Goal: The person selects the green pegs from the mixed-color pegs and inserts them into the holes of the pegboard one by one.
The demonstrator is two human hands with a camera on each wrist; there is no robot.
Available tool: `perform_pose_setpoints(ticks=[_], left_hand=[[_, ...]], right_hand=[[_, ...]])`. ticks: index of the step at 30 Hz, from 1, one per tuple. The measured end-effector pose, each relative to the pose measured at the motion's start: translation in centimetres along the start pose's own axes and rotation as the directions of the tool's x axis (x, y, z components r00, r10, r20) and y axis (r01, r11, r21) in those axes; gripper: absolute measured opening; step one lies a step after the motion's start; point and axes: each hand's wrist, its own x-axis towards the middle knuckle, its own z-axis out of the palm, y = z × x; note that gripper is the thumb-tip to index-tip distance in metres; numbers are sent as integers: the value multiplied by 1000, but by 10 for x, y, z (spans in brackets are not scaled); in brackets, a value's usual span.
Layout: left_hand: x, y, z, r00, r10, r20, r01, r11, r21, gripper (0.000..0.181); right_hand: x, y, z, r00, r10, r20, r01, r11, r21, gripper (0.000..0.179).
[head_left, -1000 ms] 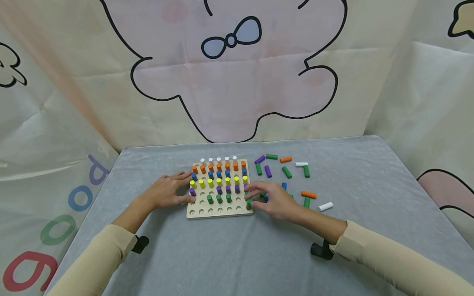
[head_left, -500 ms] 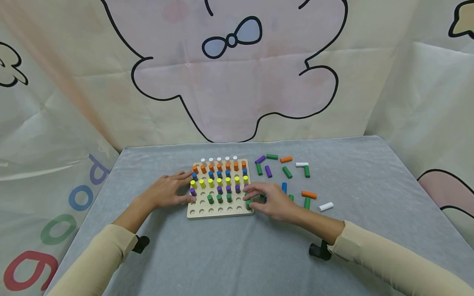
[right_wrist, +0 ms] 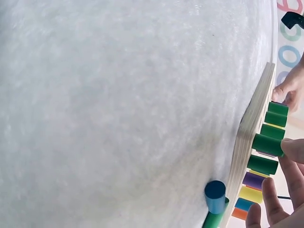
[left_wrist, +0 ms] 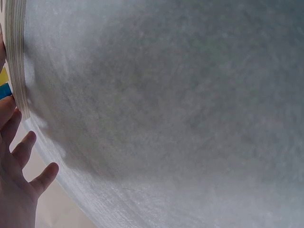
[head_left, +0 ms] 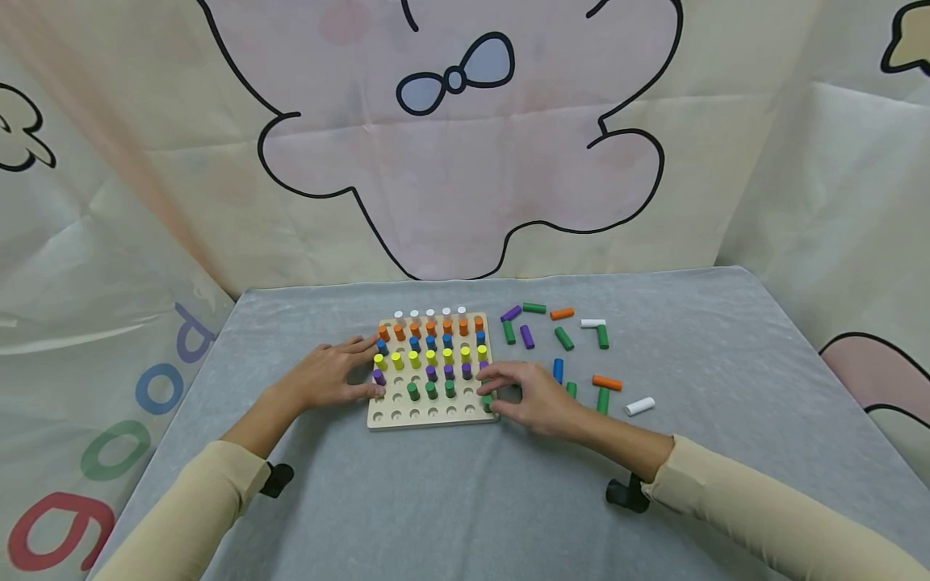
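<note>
A pale wooden pegboard (head_left: pixel 436 417) holds rows of upright coloured pegs: white at the back, then orange, blue, yellow, purple and green. My left hand (head_left: pixel 324 375) rests against the board's left edge, fingers and thumb spread, the thumb by a purple peg (head_left: pixel 379 377). At the board's right front corner my right hand (head_left: pixel 534 397) pinches a green peg (right_wrist: pixel 267 145) between thumb and fingertips; the peg stands upright on the board. Right beside it, another green peg (right_wrist: pixel 262 165) stands in the row behind. The right hand's other fingers extend over the board's right edge.
Loose pegs lie scattered right of the board, among them an orange peg (head_left: pixel 606 382), a white peg (head_left: pixel 639 406), a blue peg (head_left: pixel 558 370) and a purple peg (head_left: pixel 526 336). Grey cloth (head_left: pixel 436 500) covers the table; a printed backdrop (head_left: pixel 508 177) hangs behind.
The pinched green peg sits slightly lower, and my right fingertips have moved down a little with it. The left hand and the board stay practically where they were.
</note>
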Motion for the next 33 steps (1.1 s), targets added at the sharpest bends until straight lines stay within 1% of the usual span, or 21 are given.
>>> perform_pose_setpoints(ticks=[3, 5, 10, 15, 20, 23, 27, 33], left_hand=[[0, 0, -1, 1000, -2, 2, 2, 1000, 0, 89], [0, 1, 0, 1000, -1, 2, 1, 1000, -2, 88], [0, 1, -1, 1000, -1, 2, 1, 1000, -3, 88], [1, 0, 0, 1000, -8, 7, 8, 1000, -1, 89], [0, 0, -1, 1000, -11, 14, 11, 1000, -10, 89], [0, 1, -1, 1000, -12, 17, 13, 1000, -14, 89], [0, 1, -2, 1000, -11, 17, 11, 1000, -11, 89], [0, 1, -1, 1000, -18, 16, 18, 1000, -8, 89]], right_hand=[[0, 0, -5, 1000, -7, -2, 7, 1000, -9, 42], [0, -1, -11, 1000, -28, -6, 28, 999, -29, 43], [1, -1, -39, 997, -57, -46, 52, 992, -112, 43], [-1, 12, -69, 991, -29, -132, 7, 986, -166, 41], [-4, 32, -96, 974, -13, -228, -31, 981, -191, 40], [-6, 43, -108, 963, 36, -268, -89, 978, -190, 39], [-10, 56, -120, 949, 96, -301, -160, 968, -195, 39], [-16, 70, -128, 931, 131, -342, -219, 947, -235, 40]])
